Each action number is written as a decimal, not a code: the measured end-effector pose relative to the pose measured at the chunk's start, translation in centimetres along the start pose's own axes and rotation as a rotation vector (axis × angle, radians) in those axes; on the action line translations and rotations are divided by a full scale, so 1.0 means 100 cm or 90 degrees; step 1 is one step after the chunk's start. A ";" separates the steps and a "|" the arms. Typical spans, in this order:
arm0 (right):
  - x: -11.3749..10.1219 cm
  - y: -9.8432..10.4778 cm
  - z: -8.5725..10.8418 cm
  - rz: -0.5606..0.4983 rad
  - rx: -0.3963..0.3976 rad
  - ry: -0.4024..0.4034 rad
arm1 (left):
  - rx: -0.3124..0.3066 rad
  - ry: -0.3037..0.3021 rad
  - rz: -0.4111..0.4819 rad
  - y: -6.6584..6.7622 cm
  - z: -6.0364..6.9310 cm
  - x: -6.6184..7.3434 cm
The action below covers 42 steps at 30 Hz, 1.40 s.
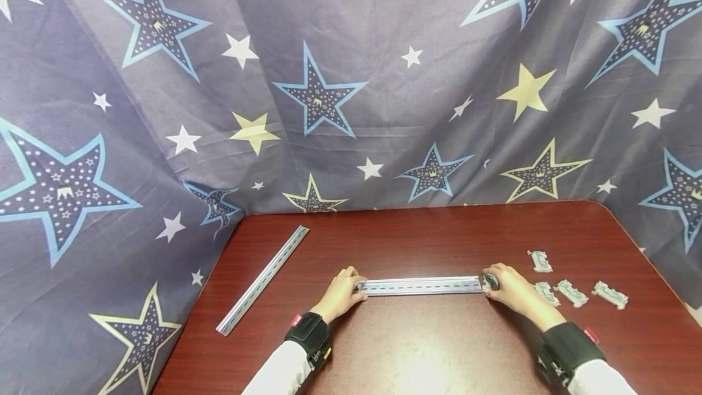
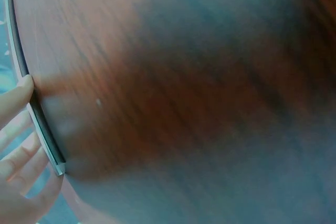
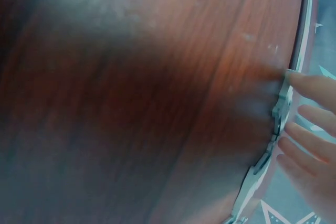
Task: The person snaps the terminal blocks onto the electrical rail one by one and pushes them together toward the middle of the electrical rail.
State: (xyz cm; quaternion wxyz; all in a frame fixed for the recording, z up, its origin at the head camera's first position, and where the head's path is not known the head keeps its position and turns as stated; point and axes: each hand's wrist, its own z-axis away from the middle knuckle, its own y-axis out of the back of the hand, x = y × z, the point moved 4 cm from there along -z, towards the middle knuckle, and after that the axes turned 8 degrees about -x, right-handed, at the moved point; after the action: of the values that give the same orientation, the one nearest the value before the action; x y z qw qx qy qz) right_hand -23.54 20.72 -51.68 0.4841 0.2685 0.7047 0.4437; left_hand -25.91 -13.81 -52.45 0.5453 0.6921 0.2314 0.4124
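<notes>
slotted rail [image 1: 419, 286] on counter [image 1: 428, 337]. left hand [image 1: 339, 295] at rail's left end, grip clamped on it; left wrist view alone shows fingers behind rail. right hand [image 1: 511, 292] at rail's right end, grip clamped on small block [image 1: 487, 283]; right wrist view shows notched edge, mostly hidden in head view. only head view shows second rail [image 1: 263, 279] left of first, four loose blocks [image 1: 571, 293] to right.

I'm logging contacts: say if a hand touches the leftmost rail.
No, the leftmost rail lies apart from the left hand and the right hand.
</notes>
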 end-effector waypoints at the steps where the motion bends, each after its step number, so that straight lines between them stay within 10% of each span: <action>1: 0.000 -0.001 -0.001 0.001 -0.003 0.000 | 0.000 0.001 0.000 0.000 0.000 0.000; 33: -0.003 0.001 -0.004 0.089 -0.021 0.010 | 0.003 0.008 0.000 -0.003 0.001 -0.002; 42: -0.006 0.003 -0.001 0.021 -0.037 0.009 | 0.008 0.007 0.003 -0.003 0.001 -0.003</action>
State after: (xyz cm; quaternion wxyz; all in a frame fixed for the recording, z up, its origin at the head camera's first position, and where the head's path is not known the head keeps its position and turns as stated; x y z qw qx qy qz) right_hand -23.43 20.39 -51.12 0.4794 0.2626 0.6905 0.4737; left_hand -25.93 -14.02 -52.87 0.5385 0.6937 0.2353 0.4164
